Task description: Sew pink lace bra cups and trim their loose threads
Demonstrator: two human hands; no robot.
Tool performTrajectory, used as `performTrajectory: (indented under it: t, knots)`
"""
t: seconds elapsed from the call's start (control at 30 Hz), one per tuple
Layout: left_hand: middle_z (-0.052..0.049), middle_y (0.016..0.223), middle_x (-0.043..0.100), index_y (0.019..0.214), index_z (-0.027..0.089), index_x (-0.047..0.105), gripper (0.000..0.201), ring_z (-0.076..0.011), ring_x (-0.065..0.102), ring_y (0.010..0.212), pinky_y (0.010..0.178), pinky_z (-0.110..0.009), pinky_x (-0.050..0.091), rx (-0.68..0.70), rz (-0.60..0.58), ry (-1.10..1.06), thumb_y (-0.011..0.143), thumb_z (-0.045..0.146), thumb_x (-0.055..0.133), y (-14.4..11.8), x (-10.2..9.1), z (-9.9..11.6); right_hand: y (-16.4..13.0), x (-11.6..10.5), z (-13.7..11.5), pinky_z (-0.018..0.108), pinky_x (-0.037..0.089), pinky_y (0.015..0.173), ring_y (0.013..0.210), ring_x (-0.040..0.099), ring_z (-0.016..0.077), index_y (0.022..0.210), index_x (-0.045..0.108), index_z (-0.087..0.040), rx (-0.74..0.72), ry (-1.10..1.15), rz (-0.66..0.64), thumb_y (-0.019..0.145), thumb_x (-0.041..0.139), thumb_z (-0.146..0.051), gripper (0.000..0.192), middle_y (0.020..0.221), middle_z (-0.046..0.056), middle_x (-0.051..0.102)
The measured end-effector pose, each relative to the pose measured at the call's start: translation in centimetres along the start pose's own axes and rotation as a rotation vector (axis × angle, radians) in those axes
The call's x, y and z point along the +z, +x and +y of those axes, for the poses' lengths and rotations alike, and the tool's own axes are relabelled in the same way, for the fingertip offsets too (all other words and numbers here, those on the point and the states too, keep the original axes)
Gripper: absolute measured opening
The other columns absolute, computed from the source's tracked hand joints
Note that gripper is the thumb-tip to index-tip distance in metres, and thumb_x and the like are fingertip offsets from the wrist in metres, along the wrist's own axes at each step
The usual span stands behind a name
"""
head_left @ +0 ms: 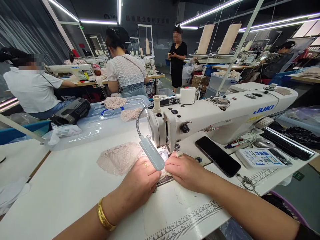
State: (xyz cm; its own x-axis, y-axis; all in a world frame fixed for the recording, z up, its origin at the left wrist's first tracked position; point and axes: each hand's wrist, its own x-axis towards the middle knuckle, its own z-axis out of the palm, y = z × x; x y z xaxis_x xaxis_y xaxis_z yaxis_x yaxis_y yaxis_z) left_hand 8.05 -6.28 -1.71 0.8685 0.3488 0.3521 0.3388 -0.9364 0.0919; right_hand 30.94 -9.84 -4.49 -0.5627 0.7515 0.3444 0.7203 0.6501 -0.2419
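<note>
pressing flat on pale lace fabric (120,159), the left hand (140,181) and right hand (186,171) flank the sewing machine (212,116) needle area; fabric trails leftward, nearer the left hand.

Two hands lie flat on a white table (75,186) in front of a white sewing machine (215,113). The left hand (140,181), with a gold ring and a gold bracelet (105,216), presses on a piece of pink lace (120,160), and the right hand (186,171) rests just beside the needle. A little lamp (152,152) shines on the lace, and a black phone (217,156) lies near the right hand.
</note>
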Motion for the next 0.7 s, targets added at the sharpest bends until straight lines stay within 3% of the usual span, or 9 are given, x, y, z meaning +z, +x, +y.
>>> performTrajectory:
  t: [0.23,0.47,0.7]
  knots:
    - [-0.001,0.073,0.061,0.074,0.020,0.049,0.025,-0.0170,0.048,0.067,0.071,-0.036,0.038,0.020,0.051,-0.016,0.087,-0.001,0.044,0.09,0.29,-0.40,0.06,0.24,0.21,0.029,0.029,0.062,0.073,0.039,0.0167,0.075,0.048,-0.020,0.020,-0.023,-0.006,0.081,0.049,0.001,0.022,0.080,-0.001,0.058]
    - [-0.002,0.086,0.071,0.094,0.020,0.060,0.025,-0.0199,0.060,0.076,0.080,-0.039,0.043,0.009,0.136,0.000,0.090,-0.001,0.047,0.43,0.12,-0.71,0.24,0.51,0.43,0.031,0.034,0.069,0.076,0.043,0.0183,0.089,0.058,-0.021,0.060,-0.033,-0.003,0.081,0.047,0.004,0.028,0.093,0.001,0.066]
    - [-0.003,0.085,0.070,0.095,0.019,0.062,0.026,-0.0198,0.058,0.075,0.083,-0.042,0.044,0.027,0.093,-0.015,0.088,-0.002,0.048,0.21,0.33,-0.90,0.16,0.51,0.36,0.031,0.035,0.071,0.078,0.046,0.0188,0.089,0.059,-0.021,0.054,-0.043,-0.010,0.082,0.047,0.003,0.028,0.094,0.001,0.067]
